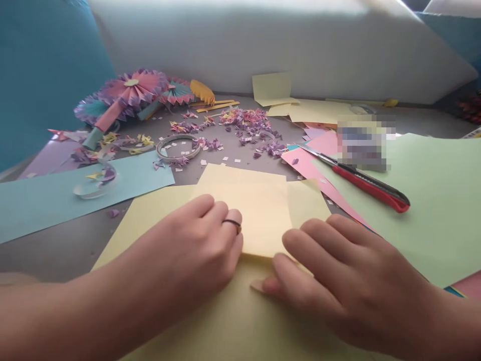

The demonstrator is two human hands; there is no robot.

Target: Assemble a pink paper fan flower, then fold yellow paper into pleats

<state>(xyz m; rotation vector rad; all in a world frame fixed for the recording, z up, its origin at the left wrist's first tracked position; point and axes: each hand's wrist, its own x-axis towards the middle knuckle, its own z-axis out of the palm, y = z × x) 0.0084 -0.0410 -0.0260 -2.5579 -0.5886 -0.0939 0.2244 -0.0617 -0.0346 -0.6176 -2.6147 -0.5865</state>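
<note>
A pale yellow paper (259, 210) lies in front of me, with a folded flap whose near edge runs between my hands. It rests on a larger pale yellow sheet (240, 321). My left hand (203, 240), wearing a dark ring, is closed over the left side of the folded paper; its fingertips are hidden underneath. My right hand (349, 271) grips the right end of the near edge, its fingers curled and the thumb bent in below. The exact hold of the fingertips is partly hidden.
A red and black utility knife (370, 188), blade out, lies on green paper (432, 215) at the right. Left are a tape roll (178, 148) and a light blue strip (139, 173). Paper rosettes (131, 87) and purple scraps (244, 120) sit farther back.
</note>
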